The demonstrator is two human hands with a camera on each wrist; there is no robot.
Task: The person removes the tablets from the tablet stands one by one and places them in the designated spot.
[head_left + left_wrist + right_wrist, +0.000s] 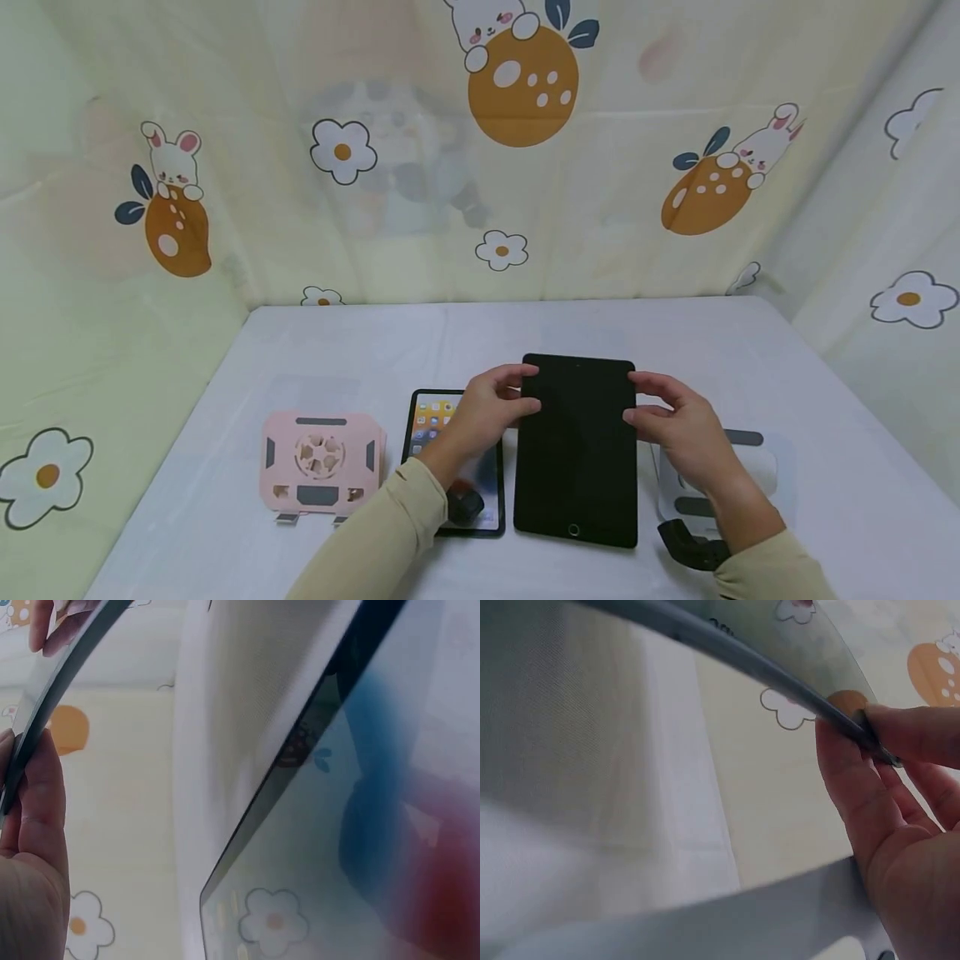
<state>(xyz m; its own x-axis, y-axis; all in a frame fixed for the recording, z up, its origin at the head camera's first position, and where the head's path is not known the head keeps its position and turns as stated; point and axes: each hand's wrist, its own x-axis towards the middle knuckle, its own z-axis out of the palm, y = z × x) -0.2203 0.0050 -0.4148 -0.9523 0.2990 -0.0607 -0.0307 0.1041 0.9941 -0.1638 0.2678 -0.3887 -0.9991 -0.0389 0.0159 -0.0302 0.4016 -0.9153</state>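
A black tablet with a round home button (576,454) is held between both hands, its dark screen facing up toward the head view. At its upper left edge the left hand (486,410) pinches it between thumb and fingers. The right hand (675,425) pinches the upper right edge the same way. In the wrist views the tablet appears edge-on and raised off the table, its edge (780,679) between the right thumb and fingers. Partly under the left forearm lies a second tablet (491,492) with a lit screen of app icons.
A pink stand (321,450) with grey pads lies at the left of the white table (360,333). Behind the right hand is a white stand (757,475) with grey pads, partly hidden. A patterned curtain (420,250) hangs at the back.
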